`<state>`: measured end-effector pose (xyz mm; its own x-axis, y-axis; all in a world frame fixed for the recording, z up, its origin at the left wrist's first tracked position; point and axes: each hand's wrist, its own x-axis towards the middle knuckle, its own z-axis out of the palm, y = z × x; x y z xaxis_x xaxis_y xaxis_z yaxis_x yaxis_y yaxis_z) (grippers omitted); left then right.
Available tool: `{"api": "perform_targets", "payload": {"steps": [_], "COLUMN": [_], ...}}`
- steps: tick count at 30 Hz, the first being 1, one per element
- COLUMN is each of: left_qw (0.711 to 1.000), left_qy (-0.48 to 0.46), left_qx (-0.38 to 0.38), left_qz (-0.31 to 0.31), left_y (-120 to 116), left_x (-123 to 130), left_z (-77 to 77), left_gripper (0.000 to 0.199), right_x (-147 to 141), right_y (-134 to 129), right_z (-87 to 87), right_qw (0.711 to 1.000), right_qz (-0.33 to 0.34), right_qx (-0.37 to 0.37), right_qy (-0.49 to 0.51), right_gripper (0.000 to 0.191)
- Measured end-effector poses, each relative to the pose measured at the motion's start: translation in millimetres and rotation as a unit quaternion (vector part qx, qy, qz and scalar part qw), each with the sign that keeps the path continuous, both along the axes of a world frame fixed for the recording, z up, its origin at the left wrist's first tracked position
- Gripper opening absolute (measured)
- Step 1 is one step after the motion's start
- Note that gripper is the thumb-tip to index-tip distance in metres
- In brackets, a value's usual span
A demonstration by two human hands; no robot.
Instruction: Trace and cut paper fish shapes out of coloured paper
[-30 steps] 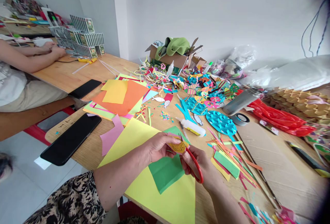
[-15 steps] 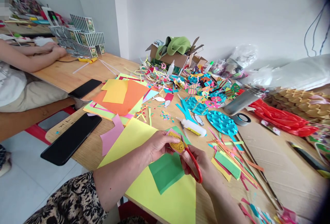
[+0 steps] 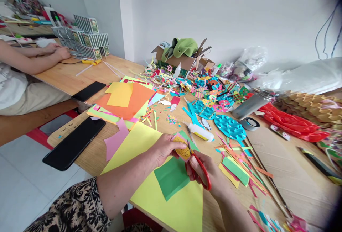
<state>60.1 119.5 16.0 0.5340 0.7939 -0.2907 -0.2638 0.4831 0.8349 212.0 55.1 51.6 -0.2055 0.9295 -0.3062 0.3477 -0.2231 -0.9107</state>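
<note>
Between thumb and fingers, my left hand (image 3: 163, 149) pinches a small orange paper fish (image 3: 181, 145) with black drawn lines, backed by pink paper. My right hand (image 3: 204, 169) grips red-handled scissors (image 3: 203, 171), whose blades lie at the right edge of the fish. Both hands are above a green paper sheet (image 3: 171, 178), which lies on a larger yellow sheet (image 3: 187, 210). Just beyond the hands, a white glue bottle (image 3: 201, 132) lies on its side. Left of them is a cut pink paper piece (image 3: 116, 139).
Two black phones (image 3: 74, 143) lie at left. Coloured paper strips (image 3: 240, 168), a blue textured oval (image 3: 229, 127), a steel flask (image 3: 252, 104) and a tape roll (image 3: 250, 123) are at right. A full cardboard box (image 3: 175, 59) stands behind. Another person's hands (image 3: 60, 51) rest near stacked cards (image 3: 93, 40).
The scissors and my right hand have shifted very slightly right and tilted a little. My left hand still holds the paper fish in nearly the same place.
</note>
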Motion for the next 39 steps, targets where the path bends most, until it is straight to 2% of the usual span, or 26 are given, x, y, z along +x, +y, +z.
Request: {"api": "perform_targets", "payload": {"steps": [12, 29, 39], "left_qw": [0.999, 1.0, 1.0], "left_qy": [0.031, 0.007, 0.001], "left_qx": [0.014, 0.008, -0.011], "left_qz": [0.002, 0.012, 0.015], "left_y": [-0.4, 1.6, 1.5], "left_x": [-0.6, -3.7, -4.0], "left_z": [4.2, -22.9, -22.2], "left_gripper": [0.025, 0.019, 0.02], "right_x": [6.7, 7.7, 8.7], "right_y": [0.3, 0.3, 0.1], "right_z": [-5.6, -8.3, -9.0], "right_qw": [0.999, 0.999, 0.999], "right_qz": [0.033, 0.028, 0.027], "right_qx": [0.006, -0.005, -0.011], "right_qy": [0.0, 0.018, 0.017], "right_gripper": [0.055, 0.052, 0.052]}}
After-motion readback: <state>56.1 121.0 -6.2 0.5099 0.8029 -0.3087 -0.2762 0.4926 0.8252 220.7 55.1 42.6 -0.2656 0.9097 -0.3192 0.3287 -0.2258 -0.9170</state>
